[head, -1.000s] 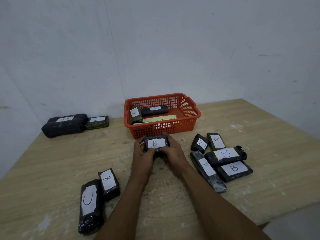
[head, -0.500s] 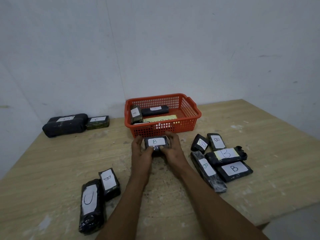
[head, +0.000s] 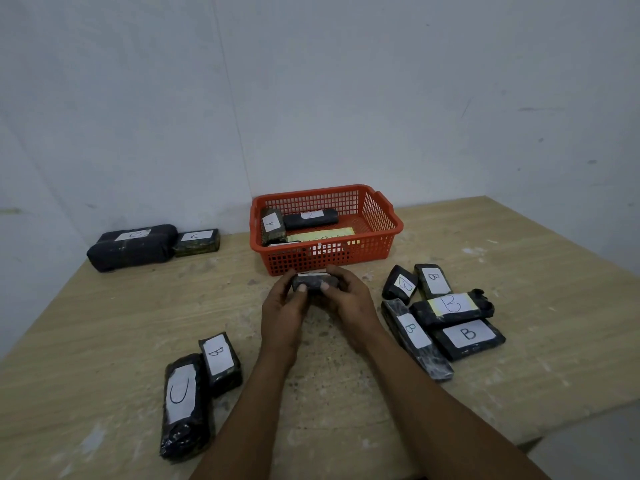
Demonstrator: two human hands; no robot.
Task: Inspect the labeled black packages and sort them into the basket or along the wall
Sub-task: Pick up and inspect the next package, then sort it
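A small black package (head: pixel 314 283) sits at the centre of the frame, just before the red basket (head: pixel 381 233), gripped by the left hand (head: pixel 284 306) and right hand (head: pixel 346 299) together. Its label is tilted away (hardly readable), so I judge it may be sorted wrongly.

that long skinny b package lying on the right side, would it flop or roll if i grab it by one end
The long B package looks flat-sided, so it probably won't roll. Its crinkled, shiny black wrap may be a bit slippery. Long and thin, it could sag or tip when lifted by one end; a grip near the middle seems safer. Its stiffness can't be told from here.
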